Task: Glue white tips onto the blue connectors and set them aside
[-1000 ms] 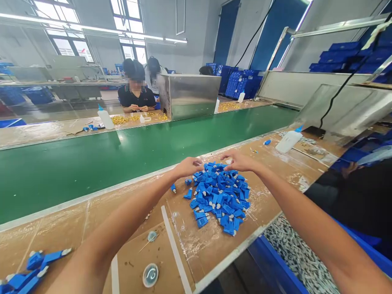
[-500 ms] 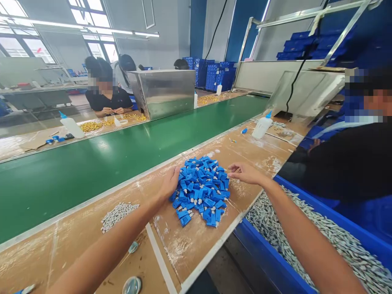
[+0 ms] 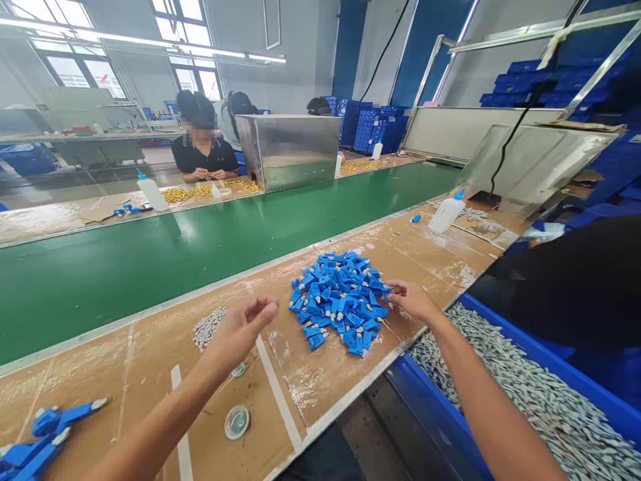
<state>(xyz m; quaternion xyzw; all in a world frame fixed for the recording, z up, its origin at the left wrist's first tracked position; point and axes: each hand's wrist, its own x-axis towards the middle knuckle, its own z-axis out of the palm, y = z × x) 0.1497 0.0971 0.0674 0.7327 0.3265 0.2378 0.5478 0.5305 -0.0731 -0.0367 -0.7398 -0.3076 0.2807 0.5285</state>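
Note:
A heap of small blue plastic pieces with pale tips [image 3: 340, 300] lies on the brown tabletop [image 3: 415, 260]. My left hand [image 3: 249, 321] hovers left of the heap, apart from it, its fingers loosely curled and parted with nothing seen between them. At the heap's right edge, my right hand [image 3: 406, 298] touches the outermost blue pieces with its fingertips; whether it grips one is hidden. Just beyond my left hand is a small pile of grey-white pieces [image 3: 207, 327], partly covered by the hand.
A green conveyor [image 3: 210, 247] runs behind the table. A blue bin of pale pieces [image 3: 521, 374] stands at the right, beside a person in black. A glue bottle [image 3: 445, 212], a round dish [image 3: 237, 422] and larger blue parts [image 3: 45, 434] lie around. Another person works across.
My left hand has left the heap's left side and moved left, its fingers more curled. My right hand is now at the heap's right edge. The view has turned left, showing blue parts lower left.

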